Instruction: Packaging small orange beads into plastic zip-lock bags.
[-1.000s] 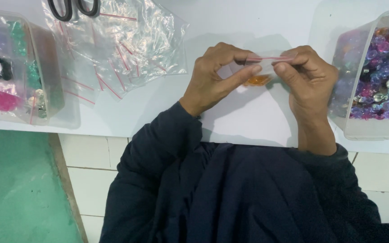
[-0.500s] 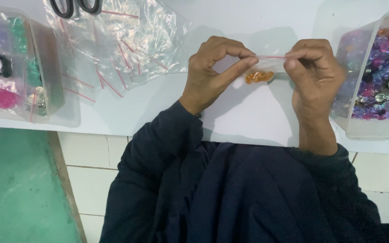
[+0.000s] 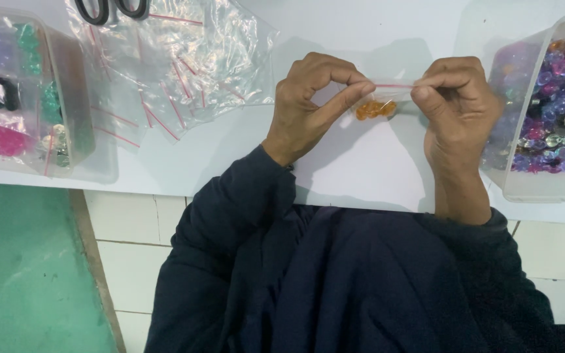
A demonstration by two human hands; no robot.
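A small clear bag [image 3: 375, 104] with orange beads [image 3: 375, 109] hangs between both hands above the white table [image 3: 361, 163]. The left hand [image 3: 312, 98] pinches its red-striped top edge at one end, thumb and forefinger closed; the right hand [image 3: 459, 104] pinches the other end likewise. The beads sit just below the fingertips.
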